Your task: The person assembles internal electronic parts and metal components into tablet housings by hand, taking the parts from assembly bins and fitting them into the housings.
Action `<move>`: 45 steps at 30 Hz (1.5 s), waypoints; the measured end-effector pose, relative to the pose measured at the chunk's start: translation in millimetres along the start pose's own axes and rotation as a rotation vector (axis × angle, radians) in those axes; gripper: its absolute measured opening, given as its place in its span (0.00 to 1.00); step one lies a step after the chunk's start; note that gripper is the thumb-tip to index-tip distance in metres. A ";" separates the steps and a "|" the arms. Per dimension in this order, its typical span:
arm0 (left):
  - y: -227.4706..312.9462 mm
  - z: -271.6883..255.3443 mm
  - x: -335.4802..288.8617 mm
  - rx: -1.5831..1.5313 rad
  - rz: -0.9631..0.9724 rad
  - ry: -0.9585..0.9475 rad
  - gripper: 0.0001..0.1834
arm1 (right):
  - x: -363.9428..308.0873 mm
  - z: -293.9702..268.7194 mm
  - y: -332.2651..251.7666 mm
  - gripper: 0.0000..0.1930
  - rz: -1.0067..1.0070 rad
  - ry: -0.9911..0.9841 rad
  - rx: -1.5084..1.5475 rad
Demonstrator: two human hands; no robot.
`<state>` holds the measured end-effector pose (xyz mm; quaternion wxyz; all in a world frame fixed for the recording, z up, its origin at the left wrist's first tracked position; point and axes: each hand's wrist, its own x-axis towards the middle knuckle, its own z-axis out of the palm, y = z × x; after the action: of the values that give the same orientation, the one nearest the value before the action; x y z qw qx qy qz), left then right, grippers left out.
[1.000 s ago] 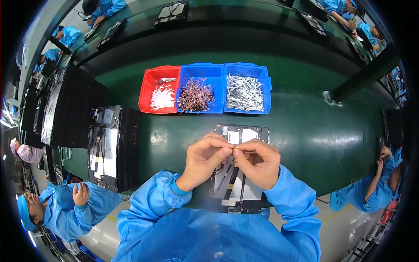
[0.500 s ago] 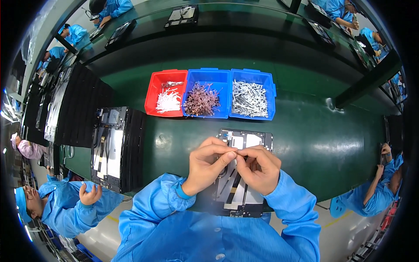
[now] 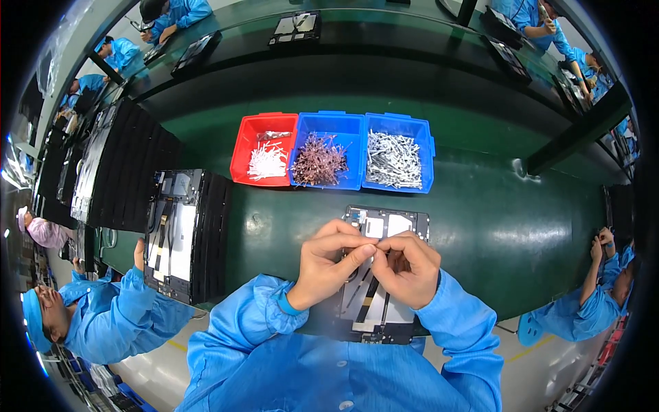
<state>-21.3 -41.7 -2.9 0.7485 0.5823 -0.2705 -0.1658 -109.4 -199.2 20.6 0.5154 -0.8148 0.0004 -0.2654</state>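
My left hand (image 3: 334, 264) and my right hand (image 3: 410, 268) meet fingertip to fingertip above an opened tablet-like device (image 3: 392, 314). Both are closed in a pinch. Whatever lies between the fingertips is too small to make out. Beneath them, the device lies flat on the green table, with a black frame, pale panels and a dark ribbon cable (image 3: 368, 296). My hands cover its middle. Beyond it stand a red bin (image 3: 241, 152) of small white pieces, a blue bin (image 3: 336, 123) of thin reddish-brown pieces and another blue bin (image 3: 428, 165) of silvery-white pieces.
At left stand a stack of similar devices (image 3: 206, 237) and a taller black stack (image 3: 127, 168). A co-worker (image 3: 113, 309) sits beside them; another person (image 3: 583, 302) works at right. A raised shelf (image 3: 384, 34) with devices runs across the back, with a dark post (image 3: 583, 130) at right.
My hands keep their pinch at nearly the same spot over the device. The co-worker at left has moved a hand to the nearer device stack.
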 end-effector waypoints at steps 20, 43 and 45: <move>4.1 0.6 1.4 -0.114 -0.051 -0.091 0.12 | 0.4 0.9 0.8 0.08 0.011 0.038 0.124; 13.6 -9.4 12.0 0.379 0.264 -0.062 0.08 | 1.8 -1.4 2.4 0.07 -0.032 0.017 0.135; 17.6 -9.0 14.6 0.474 0.356 -0.082 0.09 | -0.1 -0.2 6.9 0.06 -0.037 0.037 0.170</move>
<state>-5.4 -38.2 15.5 0.5974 0.6773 -0.4293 0.0125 -107.7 -202.6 14.8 0.5775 -0.7631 -0.0276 -0.2887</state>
